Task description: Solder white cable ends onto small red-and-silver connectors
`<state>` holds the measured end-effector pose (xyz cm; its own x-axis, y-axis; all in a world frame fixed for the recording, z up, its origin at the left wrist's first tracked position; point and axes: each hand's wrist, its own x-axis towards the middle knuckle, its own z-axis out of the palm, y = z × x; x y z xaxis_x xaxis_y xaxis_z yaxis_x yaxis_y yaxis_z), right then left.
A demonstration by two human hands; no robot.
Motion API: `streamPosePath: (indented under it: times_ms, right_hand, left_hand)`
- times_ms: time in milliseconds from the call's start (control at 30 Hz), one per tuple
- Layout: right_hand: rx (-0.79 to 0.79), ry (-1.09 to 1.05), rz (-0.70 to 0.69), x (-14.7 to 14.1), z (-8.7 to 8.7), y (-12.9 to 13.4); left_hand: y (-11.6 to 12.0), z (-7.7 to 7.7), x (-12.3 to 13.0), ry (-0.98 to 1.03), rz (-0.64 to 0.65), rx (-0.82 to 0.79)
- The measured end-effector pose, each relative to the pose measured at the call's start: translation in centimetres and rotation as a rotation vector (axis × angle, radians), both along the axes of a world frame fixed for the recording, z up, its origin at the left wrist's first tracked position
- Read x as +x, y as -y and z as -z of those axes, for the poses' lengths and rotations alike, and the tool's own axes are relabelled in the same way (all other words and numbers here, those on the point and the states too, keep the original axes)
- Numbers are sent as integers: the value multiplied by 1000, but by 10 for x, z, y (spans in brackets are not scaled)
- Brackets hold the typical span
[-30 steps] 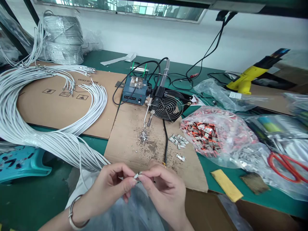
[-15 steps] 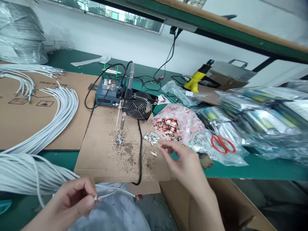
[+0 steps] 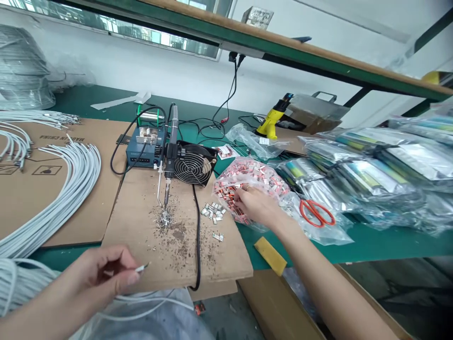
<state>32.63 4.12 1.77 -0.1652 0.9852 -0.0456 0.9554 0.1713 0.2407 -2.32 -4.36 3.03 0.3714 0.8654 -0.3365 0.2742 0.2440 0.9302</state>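
Note:
Between its thumb and fingers, my left hand (image 3: 109, 278) pinches the end of a white cable (image 3: 141, 268), a thin dark tip sticking out. My right hand (image 3: 251, 203) reaches into an open plastic bag of small red and white parts (image 3: 226, 193); its fingertips are among the parts, and what they hold is hidden. Left of the bag, small metal connectors (image 3: 212, 211) lie loose on a cardboard sheet (image 3: 134, 226). A soldering iron (image 3: 171, 151) points down in its stand over a heap of solder scraps (image 3: 164, 218).
Behind the cardboard are a blue soldering station (image 3: 141, 148) and a black fan (image 3: 194, 167). White cable bundles (image 3: 78, 174) lie at left. Red scissors (image 3: 316, 213), bagged packs (image 3: 371, 165), a yellow heat gun (image 3: 271, 120) and a yellow piece (image 3: 271, 255) are at right. A shelf (image 3: 283, 49) runs overhead.
My right hand has moved from above the loose connectors into the bag of red parts. My left hand still pinches the cable, whose tip now shows. The camera view has shifted.

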Motion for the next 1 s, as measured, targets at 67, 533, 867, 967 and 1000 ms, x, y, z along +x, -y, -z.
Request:
streamPosePath:
  times_ms: [67,533,867,967,1000]
  right_hand:
    - [-11,28,-38,3,1,-3]
    - [-9,86,-192,7,-3,-12]
    - [-100,-1069,-43,-71,-11,34]
    - [-373,-1424,62,-117,3,30]
    - [-443,-1515,102,-127,8,27]
  left_hand:
    - [-19,-3,1,-71,82,49]
    - [-89,11,21,14,153,-57]
    - [-95,15,20,34,245,-87]
    - [-96,15,19,25,263,-75]
    - [-95,15,19,28,268,-73]
